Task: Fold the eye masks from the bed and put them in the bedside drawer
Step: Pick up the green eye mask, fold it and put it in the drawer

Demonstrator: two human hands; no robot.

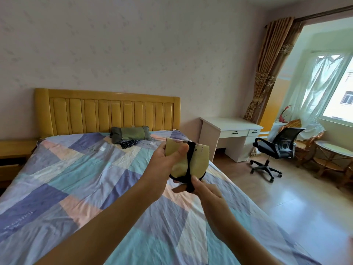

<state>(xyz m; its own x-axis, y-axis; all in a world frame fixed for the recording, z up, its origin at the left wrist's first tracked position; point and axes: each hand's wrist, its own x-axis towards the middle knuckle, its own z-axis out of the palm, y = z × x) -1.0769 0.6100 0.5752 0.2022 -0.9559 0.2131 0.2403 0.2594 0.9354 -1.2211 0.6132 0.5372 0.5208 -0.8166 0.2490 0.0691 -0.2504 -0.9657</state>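
Both hands hold a yellow eye mask (193,163) up above the bed (80,180). The left hand (166,161) grips its left half, thumb pressed on top; the right hand (200,190) pinches the black strap (191,159) at the near edge.
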